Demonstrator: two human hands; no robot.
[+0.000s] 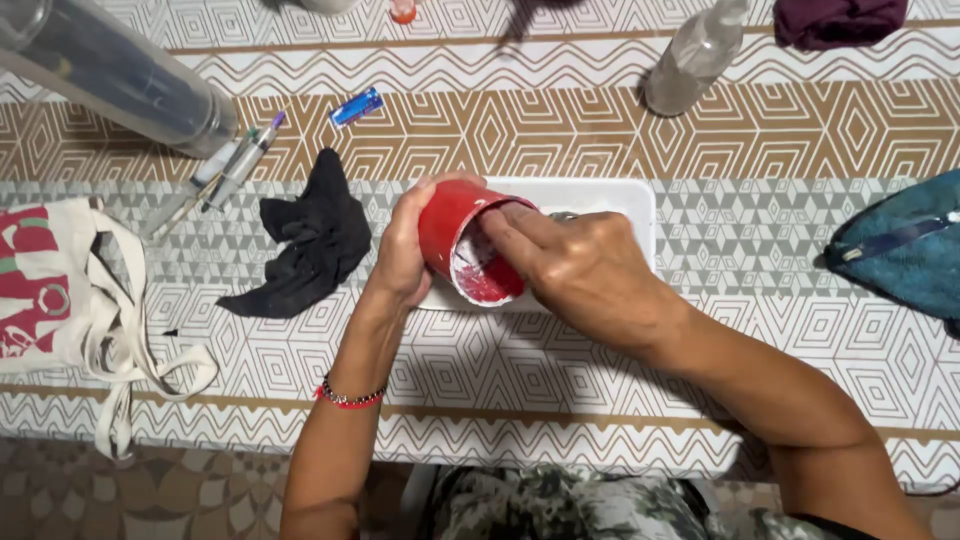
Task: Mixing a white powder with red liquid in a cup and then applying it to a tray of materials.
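My left hand (403, 250) grips a red cup (450, 222) from the side, tilted so its mouth faces me. The cup's inside shows white smears. The fingers of my right hand (580, 268) reach into the cup's mouth and press against the inner wall; what they hold, if anything, is hidden. Both hands are over a white rectangular tray (615, 200) on the patterned tablecloth. A red bead bracelet (348, 397) is on my left wrist.
A crumpled black cloth (312, 240) lies left of the cup. A cloth tote bag (60, 290) sits at the left edge. Pens (235, 170), a blue lighter (356, 106), a clear cylinder (110, 75), a clear spray bottle (695, 55) and a teal pouch (905, 250) lie around.
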